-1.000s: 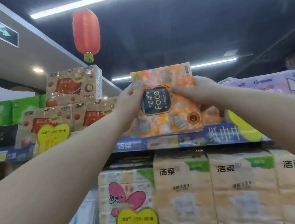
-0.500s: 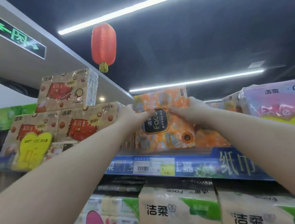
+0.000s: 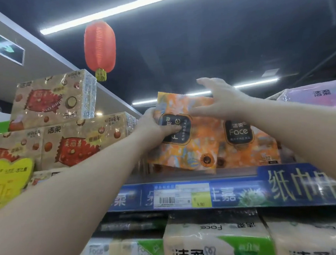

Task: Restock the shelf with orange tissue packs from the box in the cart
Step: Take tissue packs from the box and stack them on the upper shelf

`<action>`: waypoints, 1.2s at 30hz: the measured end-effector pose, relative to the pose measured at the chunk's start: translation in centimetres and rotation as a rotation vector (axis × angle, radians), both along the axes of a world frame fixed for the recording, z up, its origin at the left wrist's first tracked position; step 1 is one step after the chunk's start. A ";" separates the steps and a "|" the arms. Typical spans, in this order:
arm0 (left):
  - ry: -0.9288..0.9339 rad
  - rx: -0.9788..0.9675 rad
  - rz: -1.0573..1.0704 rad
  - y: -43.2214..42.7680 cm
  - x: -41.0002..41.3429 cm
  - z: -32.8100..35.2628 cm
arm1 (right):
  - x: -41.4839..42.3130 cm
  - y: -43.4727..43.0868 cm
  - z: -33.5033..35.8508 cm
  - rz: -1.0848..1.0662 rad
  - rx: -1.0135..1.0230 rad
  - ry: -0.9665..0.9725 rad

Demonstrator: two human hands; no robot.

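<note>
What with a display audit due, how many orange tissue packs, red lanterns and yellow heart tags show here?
Orange tissue packs: 2 (held pack, shelved pack)
Red lanterns: 1
Yellow heart tags: 1
Total: 4

Orange tissue pack (image 3: 185,156) w/ mottled pale-blue & cream blotches and a black rounded label; second pack (image 3: 265,148) beside it has the same print. Red lantern (image 3: 100,47) w/ yellow tassel overhead; tan packs (image 3: 54,98) at left w/ red bursts & brown nut pics, plus a yellow heart tag (image 3: 8,180). Blue shelf strip (image 3: 238,194) w/ pale yellow-green characters; cream packs (image 3: 212,242) below w/ green corners.
</note>
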State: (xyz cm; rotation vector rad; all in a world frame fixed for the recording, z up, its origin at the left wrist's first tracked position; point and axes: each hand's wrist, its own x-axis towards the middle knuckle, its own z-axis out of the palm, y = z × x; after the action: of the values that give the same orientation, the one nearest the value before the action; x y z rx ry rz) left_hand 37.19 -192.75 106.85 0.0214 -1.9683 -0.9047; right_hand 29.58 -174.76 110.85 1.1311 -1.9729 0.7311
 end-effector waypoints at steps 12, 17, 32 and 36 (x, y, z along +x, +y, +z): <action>-0.142 -0.873 0.421 2.1 0.0 4.4 | 0.7 -0.4 1.1 -0.205 0.275 0.083; -0.001 -0.766 0.605 -1.6 1.3 5.1 | -0.8 -1.6 -0.1 -0.231 0.320 -0.039; -0.019 -0.663 0.766 -5.6 2.1 4.1 | -0.4 -5.5 -0.5 -0.238 0.276 0.049; -0.007 -0.673 0.776 -5.7 1.8 4.2 | -0.2 -5.8 -0.3 -0.299 0.318 0.044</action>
State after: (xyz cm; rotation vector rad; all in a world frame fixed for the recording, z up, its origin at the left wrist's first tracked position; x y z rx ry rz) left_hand 38.95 -198.43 111.09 0.3703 -1.9359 0.2633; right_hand 29.36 -180.53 110.59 0.9859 -2.2088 0.2401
